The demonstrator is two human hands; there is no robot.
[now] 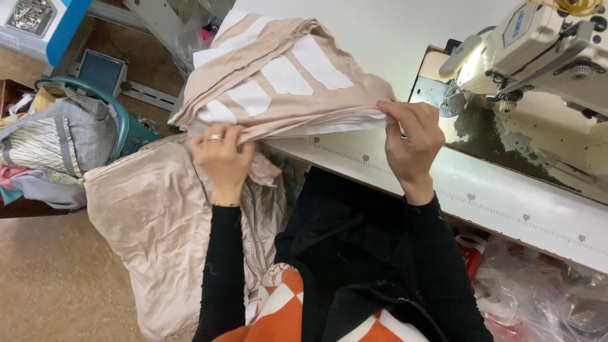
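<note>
A stack of beige fabric pieces (278, 76) with white rectangular patches lies on the white sewing table (506, 196). My left hand (218, 155), with a ring on one finger, pinches the stack's near left edge. My right hand (411, 136) grips the near right edge of the same fabric. Both hands hold the edge stretched between them over the table's front edge. A cream sewing machine (544, 50) stands at the right, its lit needle area close to my right hand.
A large beige fabric bundle (158, 221) hangs at the left by my lap. A teal basket (76, 133) with grey and striped cloth stands on the floor at far left. Clear plastic bags (544, 297) lie under the table at lower right.
</note>
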